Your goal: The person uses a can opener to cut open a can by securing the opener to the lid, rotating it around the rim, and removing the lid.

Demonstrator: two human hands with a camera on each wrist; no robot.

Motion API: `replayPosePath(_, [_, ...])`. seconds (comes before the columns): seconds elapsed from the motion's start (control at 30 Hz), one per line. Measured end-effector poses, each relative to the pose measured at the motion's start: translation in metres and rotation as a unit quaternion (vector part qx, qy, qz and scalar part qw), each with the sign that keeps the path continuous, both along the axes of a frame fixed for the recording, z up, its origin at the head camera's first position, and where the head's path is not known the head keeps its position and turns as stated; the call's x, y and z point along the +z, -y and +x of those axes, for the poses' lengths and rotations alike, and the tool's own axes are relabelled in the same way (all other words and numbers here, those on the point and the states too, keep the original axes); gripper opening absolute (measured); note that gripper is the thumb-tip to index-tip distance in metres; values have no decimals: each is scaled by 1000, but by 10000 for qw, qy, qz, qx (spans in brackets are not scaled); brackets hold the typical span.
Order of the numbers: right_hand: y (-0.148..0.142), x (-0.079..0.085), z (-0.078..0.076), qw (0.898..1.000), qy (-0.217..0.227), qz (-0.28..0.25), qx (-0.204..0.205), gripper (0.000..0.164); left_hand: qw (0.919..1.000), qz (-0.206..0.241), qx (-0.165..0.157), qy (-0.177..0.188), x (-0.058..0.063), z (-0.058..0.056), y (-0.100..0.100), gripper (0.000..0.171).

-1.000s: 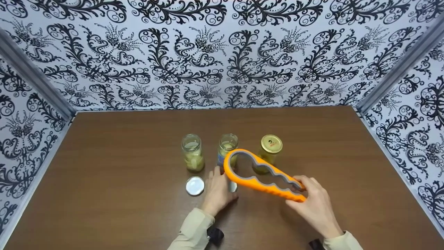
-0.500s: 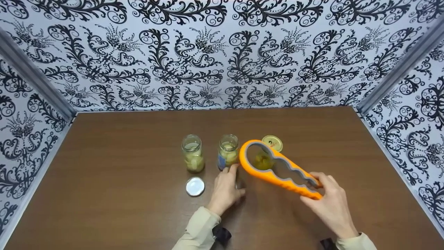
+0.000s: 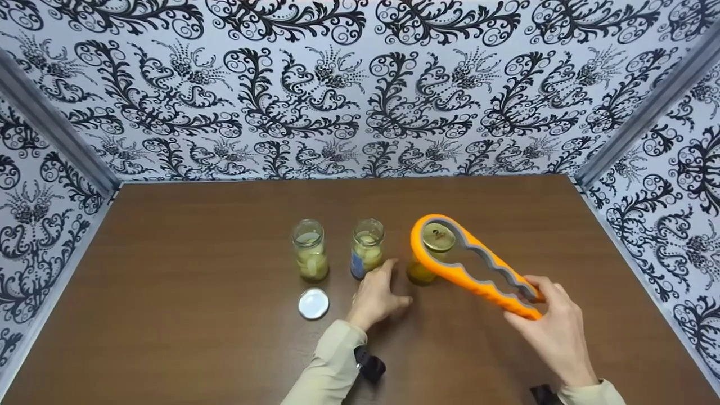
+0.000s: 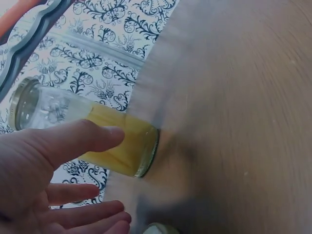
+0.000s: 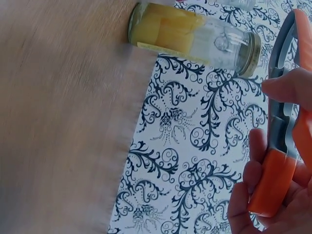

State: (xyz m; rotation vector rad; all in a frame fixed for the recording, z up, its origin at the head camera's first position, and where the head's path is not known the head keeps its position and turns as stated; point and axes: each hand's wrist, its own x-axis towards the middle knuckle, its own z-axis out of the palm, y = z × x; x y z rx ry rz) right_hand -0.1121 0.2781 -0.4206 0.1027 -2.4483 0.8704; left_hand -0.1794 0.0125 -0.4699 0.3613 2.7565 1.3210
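My right hand [image 3: 554,329] grips the handle ends of an orange jar opener [image 3: 464,286] with a grey wavy inner edge. The opener's loop is held up in front of a closed jar [image 3: 421,274] with a gold lid, seen through the loop. In the right wrist view, thumb and fingers wrap the opener. Left of that jar, my left hand [image 3: 376,298] has its thumb and fingers spread, holding nothing and apart from the jar. The left wrist view has the thumb in front of the jar's yellow contents [image 4: 117,139].
Two uncapped jars stand to the left: a middle jar [image 3: 368,253] with a blue label and a left jar [image 3: 311,259]. A white-sided lid [image 3: 313,304] lies before the left one. Another lid [image 4: 161,229] shows below my left hand. Patterned walls surround the brown table [image 3: 197,292].
Both hands have moved right. The opener has shifted right and back, its loop going from near the middle jar to in front of the closed jar's lid.
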Motion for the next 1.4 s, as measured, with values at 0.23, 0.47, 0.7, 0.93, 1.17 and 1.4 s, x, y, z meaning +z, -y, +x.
replayPosePath(0.23, [-8, 0, 4, 9990, 193, 41, -406, 49, 9992, 331, -235, 72, -5, -14, -17, 76])
replayPosePath(0.47, [-10, -3, 5, 9974, 366, 24, -614, 48, 9985, 476, -136, 212, -3, -25, -32, 76])
replayPosePath(0.7, [-9, -4, 5, 9953, 629, -131, -728, 45, 9962, 836, 97, 216, -5, -34, -40, 69])
replayPosePath(0.93, [-10, -8, 5, 9960, 564, -275, -641, 46, 9903, 1345, 121, -323, -13, -38, -46, 59])
replayPosePath(1.17, [-10, -7, 5, 9946, 656, -294, -744, 45, 9885, 1479, 74, -310, -12, -38, -44, 53])
replayPosePath(1.4, [-10, -6, 6, 9931, 701, -400, -849, 44, 9907, 1327, -137, -277, -8, -28, -40, 54])
